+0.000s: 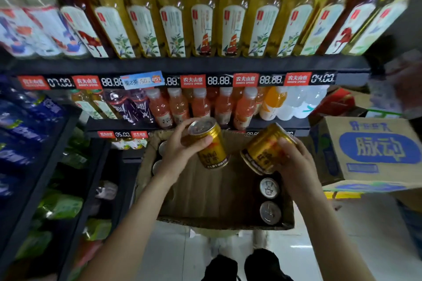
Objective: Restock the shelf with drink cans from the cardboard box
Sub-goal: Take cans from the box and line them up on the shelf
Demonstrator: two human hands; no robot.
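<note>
We've got a gold can in each hand — left hand [182, 153] and right hand [296, 166] both clamped tight above the cardboard box [217, 194] — next, we'd say, find the shelf [182, 65] a free slot.

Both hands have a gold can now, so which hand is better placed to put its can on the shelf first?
Probably the left hand: its gold can is nearly upright and nearer the shelf edge. The right hand holds its can tilted, lower over the cardboard box.
</note>
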